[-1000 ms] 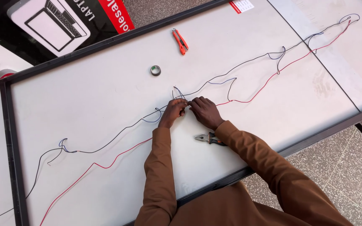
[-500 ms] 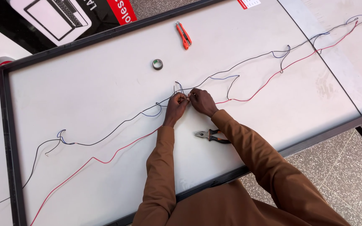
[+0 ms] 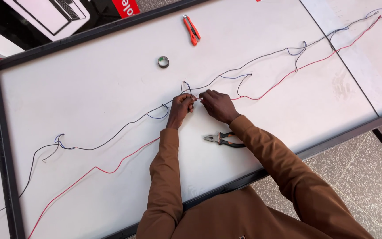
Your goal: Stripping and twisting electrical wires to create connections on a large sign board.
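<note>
Two wire ends are meeting at a joint near the middle of the white tabletop, its long axis running left to right between the hands. Left hand and right hand are pinching it closed-fingered from either side, equally near. Pliers are lying just beside the right forearm.

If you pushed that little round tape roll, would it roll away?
Probably not: the tape roll lies flat on the white table, so a push would likely just slide it. Stood on edge, it might roll. It looks small, so it is probably light.
</note>
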